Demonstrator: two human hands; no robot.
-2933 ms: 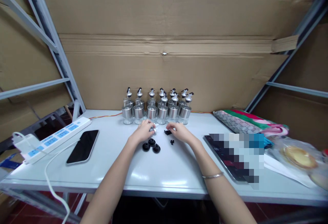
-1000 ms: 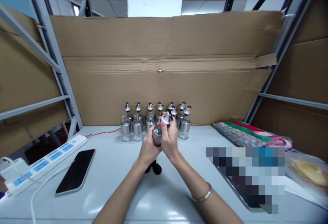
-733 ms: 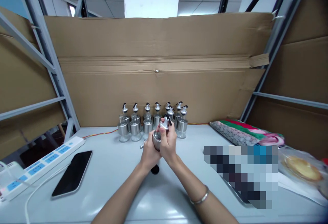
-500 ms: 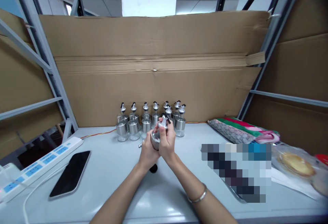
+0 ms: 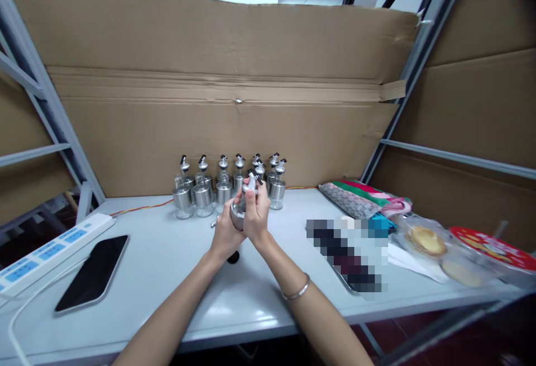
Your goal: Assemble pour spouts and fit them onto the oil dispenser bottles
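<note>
Both hands are closed around one glass bottle (image 5: 238, 216) with a metal sleeve and a silver-and-black pourer top, held tilted above the table. My left hand (image 5: 227, 231) wraps its body from the left. My right hand (image 5: 257, 209) grips it near the neck, thumb up against the pourer (image 5: 252, 181). Behind the hands stand several similar metal-sleeved bottles (image 5: 202, 195); the back ones carry pourer tops, and some front ones at the left look open-necked. A round black piece (image 5: 233, 257) lies below the hands. A small shiny part (image 5: 215, 222) beside my left hand is mostly hidden.
On the left lie a phone (image 5: 92, 274) with a white cable and a power strip (image 5: 54, 248). To the right are a patterned pouch (image 5: 360, 198), a blurred-out device (image 5: 347, 260), a wrapped pastry (image 5: 427, 241) and a red-lidded tub (image 5: 494, 246). A cardboard wall (image 5: 218, 137) closes the back.
The view has turned right and down, bringing the red-lidded tub and the table's front edge further into sight. Both hands keep their hold on the bottle.
</note>
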